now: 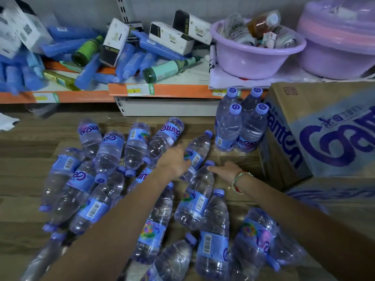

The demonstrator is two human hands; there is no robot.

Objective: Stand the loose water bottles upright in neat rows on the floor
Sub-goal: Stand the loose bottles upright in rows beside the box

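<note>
Head camera showed loose water bottles [129, 191] lying heaped on the wooden floor [24, 138], four standing bottles [240, 120] beside a carton [316, 130]. Left hand [174, 161] lay on one bottle [197, 153], grip unclear; right hand [225, 170] spread open. Full, heavy, slick; best grasped mid-body.

ganten branding on the bottles and the carton

the cardboard carton [324, 136] at the right carries "ganten" in big purple letters on two faces, with small characters above it too blurred to read. the lying water bottles [129, 179] show the same "ganten" word on blue labels, some with barcodes, and the four upright bottles [240, 122] have a swirl mark on their caps. a white-and-black box [114, 44] on the far shelf reads roughly "yunqau", not clearly legible.
</note>
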